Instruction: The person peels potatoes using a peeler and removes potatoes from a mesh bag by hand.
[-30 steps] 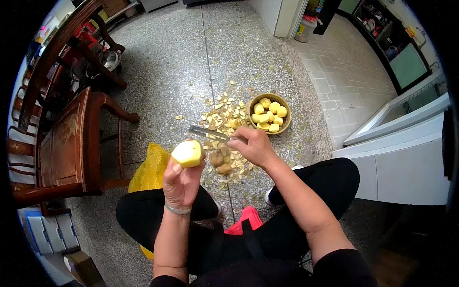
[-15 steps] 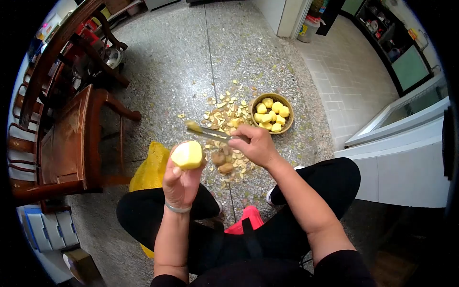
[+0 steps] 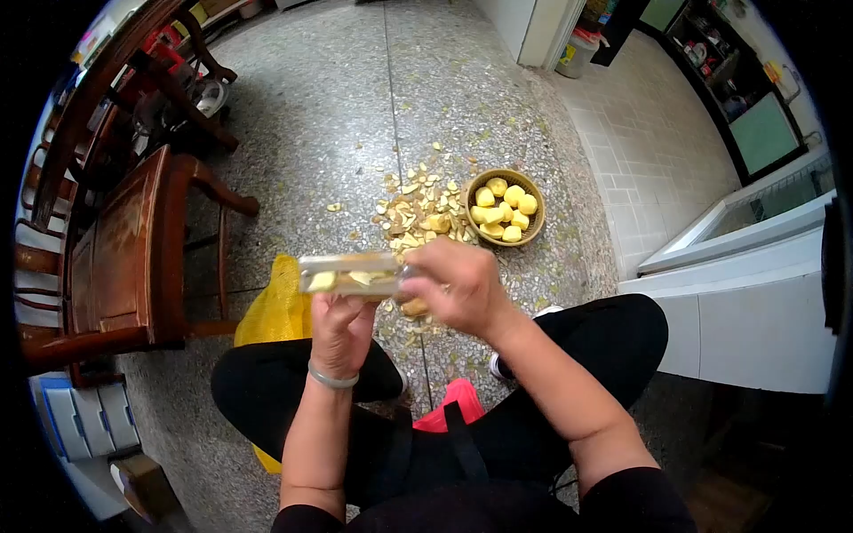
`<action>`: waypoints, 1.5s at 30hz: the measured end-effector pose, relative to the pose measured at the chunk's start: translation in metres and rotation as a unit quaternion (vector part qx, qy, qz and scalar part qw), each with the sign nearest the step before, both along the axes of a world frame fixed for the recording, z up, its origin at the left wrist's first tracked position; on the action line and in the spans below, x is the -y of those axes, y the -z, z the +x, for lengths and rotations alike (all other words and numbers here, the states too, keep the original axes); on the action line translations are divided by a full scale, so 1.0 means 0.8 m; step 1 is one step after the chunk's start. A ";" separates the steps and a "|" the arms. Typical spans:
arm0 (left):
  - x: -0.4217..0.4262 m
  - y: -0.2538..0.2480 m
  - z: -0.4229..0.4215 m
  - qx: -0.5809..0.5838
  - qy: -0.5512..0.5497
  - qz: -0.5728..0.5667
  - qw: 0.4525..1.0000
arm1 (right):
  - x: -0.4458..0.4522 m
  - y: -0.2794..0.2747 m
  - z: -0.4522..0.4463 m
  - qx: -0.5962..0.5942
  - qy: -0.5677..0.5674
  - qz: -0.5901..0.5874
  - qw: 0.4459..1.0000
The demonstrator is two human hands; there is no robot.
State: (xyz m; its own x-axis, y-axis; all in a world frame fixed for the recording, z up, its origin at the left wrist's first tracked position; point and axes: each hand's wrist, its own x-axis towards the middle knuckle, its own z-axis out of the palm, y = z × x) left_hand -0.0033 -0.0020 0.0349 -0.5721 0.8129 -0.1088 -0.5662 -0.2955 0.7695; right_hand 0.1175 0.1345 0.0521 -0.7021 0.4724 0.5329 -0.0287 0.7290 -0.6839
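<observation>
My left hand (image 3: 342,333) is wrapped round a partly peeled potato (image 3: 322,282), pale yellow and mostly hidden behind the tool. In my right hand (image 3: 462,284) is a long metal peeler (image 3: 378,263), blurred by motion, its blade lying across the potato. Pale peel shows along the blade. Beyond my hands, many peelings (image 3: 418,209) are strewn over the speckled floor. To their right stands a round basket (image 3: 539,233) holding several peeled yellow potatoes (image 3: 494,214). Under my right hand, a brown unpeeled potato (image 3: 414,307) is partly visible on the floor.
A yellow mesh sack (image 3: 271,306) lies by my left knee. A wooden chair (image 3: 124,258) stands at the left, and a white door (image 3: 737,311) at the right. Something bright pink (image 3: 458,404) shows between my legs.
My right hand has brought the peeler down and left onto the potato, now covering most of it. The peel that hung at the blade's far end is no longer there.
</observation>
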 end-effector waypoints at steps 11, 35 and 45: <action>-0.001 -0.007 0.000 -0.010 0.024 0.024 0.999 | -0.028 0.008 0.011 0.091 0.012 -0.223 0.971; 0.002 0.015 0.003 0.067 0.058 -0.023 0.996 | -0.045 0.061 0.008 0.094 -0.065 -0.266 0.957; 0.007 -0.006 -0.001 0.127 0.073 0.053 0.988 | -0.032 0.034 0.009 0.119 0.047 -0.257 0.958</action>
